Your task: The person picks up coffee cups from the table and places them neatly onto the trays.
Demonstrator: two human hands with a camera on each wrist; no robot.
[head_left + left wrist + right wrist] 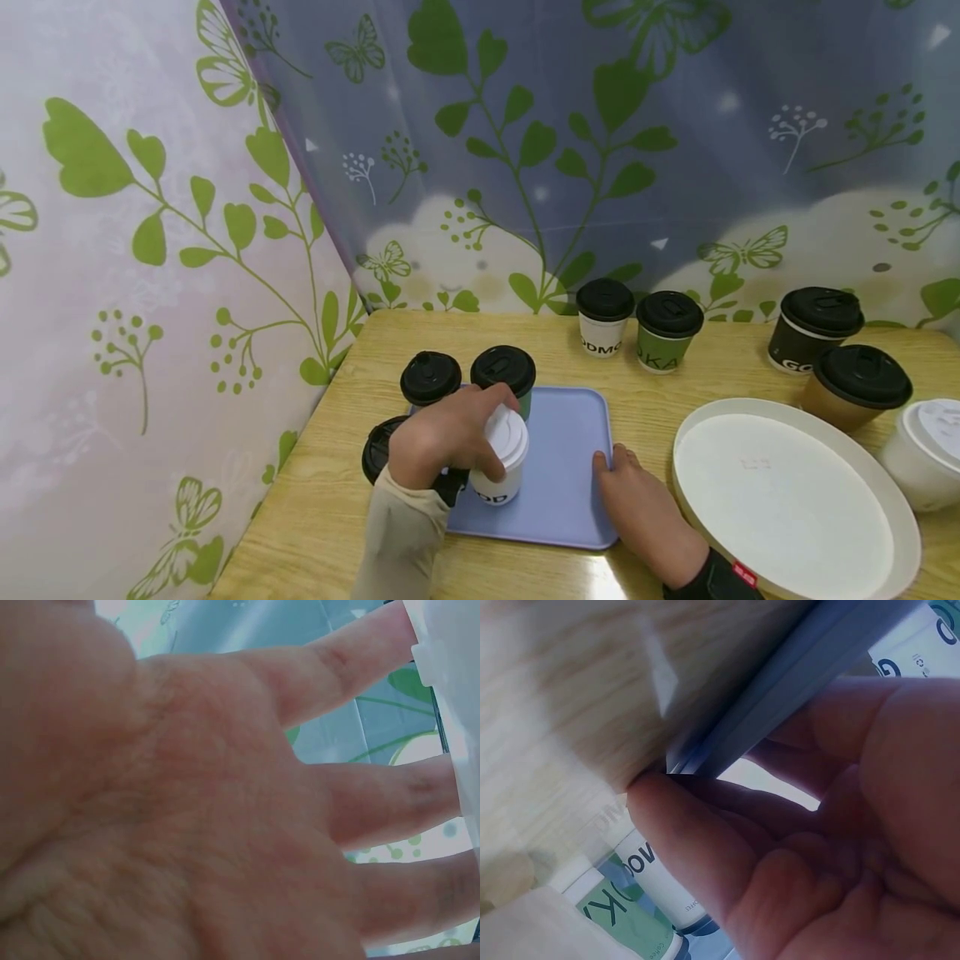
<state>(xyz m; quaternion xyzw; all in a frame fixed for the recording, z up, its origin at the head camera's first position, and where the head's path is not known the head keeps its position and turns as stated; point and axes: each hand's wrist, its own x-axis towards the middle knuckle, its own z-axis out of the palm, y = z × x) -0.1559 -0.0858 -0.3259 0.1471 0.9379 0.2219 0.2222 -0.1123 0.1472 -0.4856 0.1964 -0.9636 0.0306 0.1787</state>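
Observation:
My left hand (442, 437) grips a white paper cup (497, 485) with a white lid, thumb and fingers around its upper part. The cup stands upright at the front of a blue rectangular tray (566, 467). Behind it is a green cup with a black lid (504, 367). Two other black-lidded cups, one at the back left (431, 377) and one at the front left (378, 450), are partly hidden by my left hand and arm. My right hand (648, 517) holds the tray's right edge, which the right wrist view shows between thumb and fingers.
A round white tray (787, 500) lies on the wooden table (300, 508) at the right. Around it stand a black cup (806, 337), a brown cup (840, 404) and a white cup (918, 475). White (602, 333) and green (660, 350) cups stand at the back, before a patterned cloth (525, 208).

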